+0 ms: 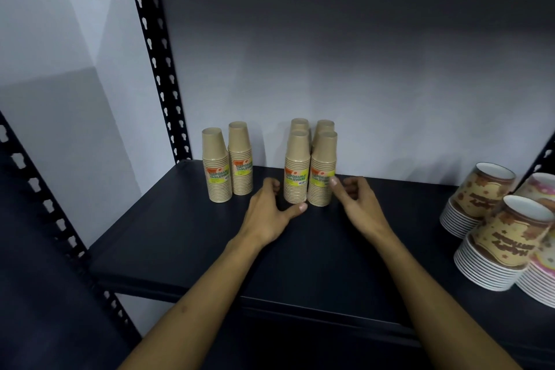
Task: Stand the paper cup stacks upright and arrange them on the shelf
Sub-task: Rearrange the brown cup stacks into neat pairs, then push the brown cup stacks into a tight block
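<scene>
tan paper cup stacks (297, 171) stand upright, yellow-labelled, on shelf (180, 237)

Dim, cool light is falling from the upper left, leaving the back wall (360, 69) grey and darkening toward the top. The wide lens is bending the shelf post (156, 63) at the edge, and the whole picture is looking slightly soft.

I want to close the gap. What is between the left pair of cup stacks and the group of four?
In the head view, only bare shelf and the left hand's curled fingers lie between the left pair and the group of four.
</scene>
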`<state>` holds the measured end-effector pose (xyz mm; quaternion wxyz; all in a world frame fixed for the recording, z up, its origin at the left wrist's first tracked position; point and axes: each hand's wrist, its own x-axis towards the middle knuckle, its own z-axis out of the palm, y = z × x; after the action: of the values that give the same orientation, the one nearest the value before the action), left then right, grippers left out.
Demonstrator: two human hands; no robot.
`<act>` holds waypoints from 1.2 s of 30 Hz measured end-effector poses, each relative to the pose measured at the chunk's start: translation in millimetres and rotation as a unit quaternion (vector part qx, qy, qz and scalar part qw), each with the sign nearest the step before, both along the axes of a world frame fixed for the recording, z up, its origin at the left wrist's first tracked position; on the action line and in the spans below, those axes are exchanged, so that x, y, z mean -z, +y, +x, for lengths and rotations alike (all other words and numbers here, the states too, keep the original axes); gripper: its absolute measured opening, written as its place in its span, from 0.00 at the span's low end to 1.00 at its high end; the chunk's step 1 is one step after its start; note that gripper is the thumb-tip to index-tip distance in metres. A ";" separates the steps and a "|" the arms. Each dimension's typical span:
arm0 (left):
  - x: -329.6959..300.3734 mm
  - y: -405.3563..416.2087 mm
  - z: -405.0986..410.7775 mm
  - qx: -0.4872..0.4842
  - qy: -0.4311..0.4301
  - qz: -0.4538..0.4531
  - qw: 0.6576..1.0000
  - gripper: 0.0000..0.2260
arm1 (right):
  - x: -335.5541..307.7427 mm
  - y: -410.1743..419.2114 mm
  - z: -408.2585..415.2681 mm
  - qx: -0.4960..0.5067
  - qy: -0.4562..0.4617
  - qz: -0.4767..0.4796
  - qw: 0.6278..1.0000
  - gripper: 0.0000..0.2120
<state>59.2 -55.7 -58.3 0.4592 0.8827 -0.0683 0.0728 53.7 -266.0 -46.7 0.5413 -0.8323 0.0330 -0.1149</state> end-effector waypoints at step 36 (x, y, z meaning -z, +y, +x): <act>7.3 124.3 -65.8 -0.093 -0.012 0.277 0.956 0.27 | 15.1 112.5 -30.0 -0.294 -0.053 -0.404 0.865 0.27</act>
<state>-6.6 68.6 -65.5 0.1868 0.9768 -0.0086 0.1040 23.7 -153.5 -61.7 0.1676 -0.9418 -0.2915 0.0024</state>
